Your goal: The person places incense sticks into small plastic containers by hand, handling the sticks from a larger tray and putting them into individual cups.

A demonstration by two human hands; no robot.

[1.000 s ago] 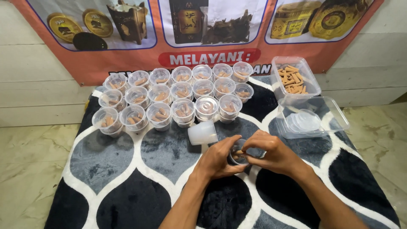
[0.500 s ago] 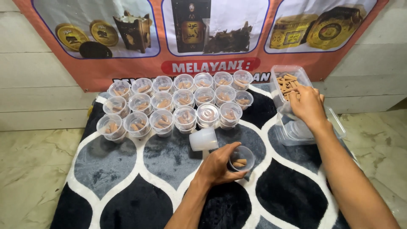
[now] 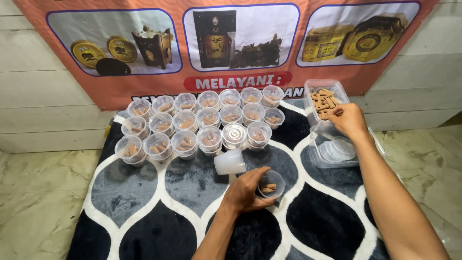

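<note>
The left hand (image 3: 246,192) is gripping a small clear cup (image 3: 270,184), fingers curled around its side, and is holding it upright on the patterned rug (image 3: 144,192); a few brown sticks are lying inside the cup. The right hand (image 3: 347,119) is reaching well away from the left one, up and to its right, with its fingertips closing on brown sticks (image 3: 323,100) at the near edge of an open clear tub (image 3: 325,96). Whether a stick is actually pinched there is too small to tell. Just below the right wrist, a second clear container (image 3: 337,149) is holding stacked lids. Just above the left hand, an empty cup (image 3: 230,162) is lying on its side. Beyond it, further from both hands, rows of filled cups (image 3: 202,123) are standing together, one of them already lidded (image 3: 234,134).
</note>
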